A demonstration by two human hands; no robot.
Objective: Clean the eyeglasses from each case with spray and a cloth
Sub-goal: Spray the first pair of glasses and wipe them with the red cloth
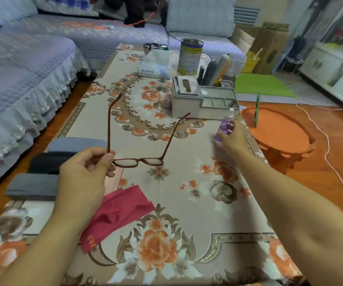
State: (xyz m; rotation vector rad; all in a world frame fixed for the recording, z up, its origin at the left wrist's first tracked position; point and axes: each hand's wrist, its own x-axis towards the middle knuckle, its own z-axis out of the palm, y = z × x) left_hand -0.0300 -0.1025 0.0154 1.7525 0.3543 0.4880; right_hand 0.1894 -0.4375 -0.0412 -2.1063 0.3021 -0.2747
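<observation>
Nearest the camera, both forearms reach out over the floral cloth of the bench (187,193), left and right, with a red cleaning cloth (123,211) lying crumpled between them, partly under the left wrist.

Just beyond, the left hand (83,174) has its grip closed on the eyeglasses (138,162), pinching the frame at the left hinge. Their lenses face down toward the bench and the front bar runs left to right, while the two temples stand open and point up and away. So the lenses lie just right of the left grip, toward the middle of the bench.

To the left of that hand, three cases (42,162) lie stacked along the bench edge, shut as far as I can tell.

Farther out on the right, the right hand (231,137) is wrapped around a purple spray bottle (225,125), white nozzle up; motion blur hides whether it rests on the bench or is lifted. The bottle lies well to the right of the lenses, so the coming move is probably to swing it inward across bare bench. That path looks open. A grey organiser (203,100) stands just behind the bottle, and the bench edge falls close on the right, above an orange stool (280,133).
</observation>
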